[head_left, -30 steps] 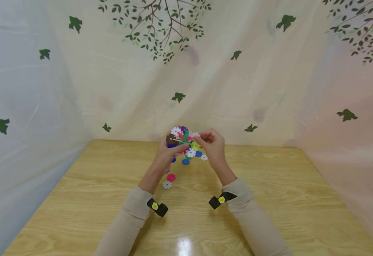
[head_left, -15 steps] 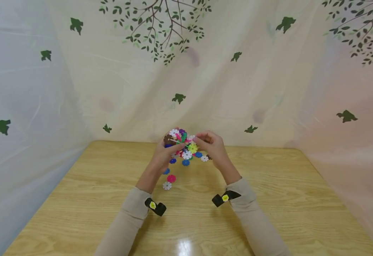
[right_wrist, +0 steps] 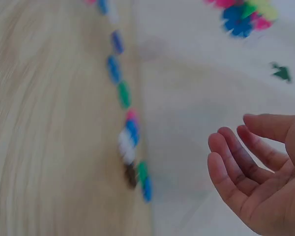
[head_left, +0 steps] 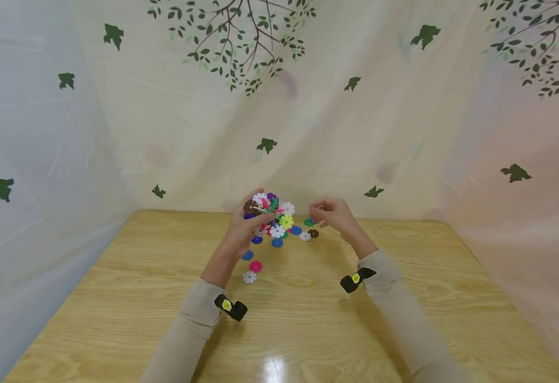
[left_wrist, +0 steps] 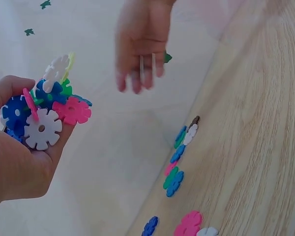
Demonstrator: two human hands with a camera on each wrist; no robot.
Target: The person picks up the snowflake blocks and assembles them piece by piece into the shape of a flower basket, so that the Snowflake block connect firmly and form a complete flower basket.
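A cluster of interlocking snowflake discs [head_left: 286, 221] in white, pink, blue, green, yellow and brown is held up over the far part of the table. My left hand [head_left: 239, 230] grips it, with the thumb across its near side. In the left wrist view the fingers and thumb curl round the cluster [left_wrist: 51, 92]. To the right of it, apart from the cluster, hovers my right hand [head_left: 338, 215]. The right wrist view shows that right hand [right_wrist: 255, 174] holding nothing, its fingers loosely bent. Below it are a green disc [head_left: 308, 222] and a brown disc [head_left: 313, 233].
Several loose discs lie on the wooden table [head_left: 279, 319] near its far edge. A pink disc [head_left: 256, 266] and a white disc [head_left: 249, 277] lie nearer, by the left wrist. A printed cloth [head_left: 203, 133] hangs behind the table and on both sides.
My right hand has drawn away from the cluster to the right, leaving a white disc on the cluster's right side. The left hand has shifted slightly left with the cluster.
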